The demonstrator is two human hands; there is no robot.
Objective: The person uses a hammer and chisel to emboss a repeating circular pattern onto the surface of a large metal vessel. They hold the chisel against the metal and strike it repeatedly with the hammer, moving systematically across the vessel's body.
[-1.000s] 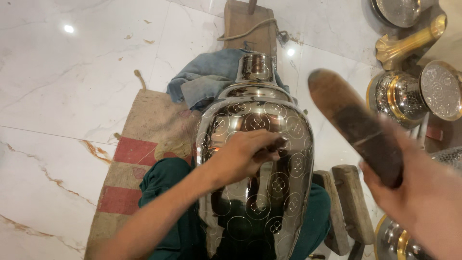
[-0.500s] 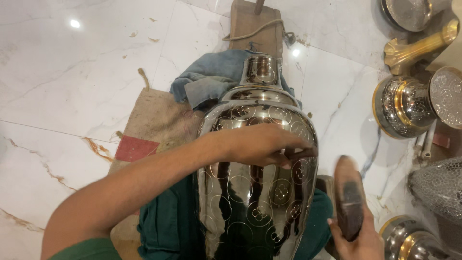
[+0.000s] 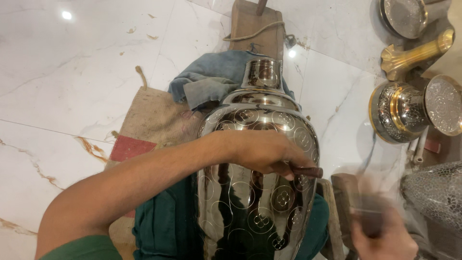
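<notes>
Left hand [image 3: 267, 154] closed on chisel [image 3: 305, 171] against engraved vase [image 3: 257, 192] lying across lap, right hand [image 3: 382, 236] blurred gripping mallet [image 3: 368, 214]; blue cloth [image 3: 211, 82], burlap [image 3: 154, 118], wooden block [image 3: 255, 26], metal pots [image 3: 399, 113] around on marble floor [image 3: 72, 72].

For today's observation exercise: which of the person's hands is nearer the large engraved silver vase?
Left. The left hand rests on the engraved silver vase, gripping a small tool; the right hand, blurred, is beside it, apart.

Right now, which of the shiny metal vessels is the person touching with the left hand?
The big silver vase with circle patterns, under the left hand. The other vessels stand apart at the right.
</notes>
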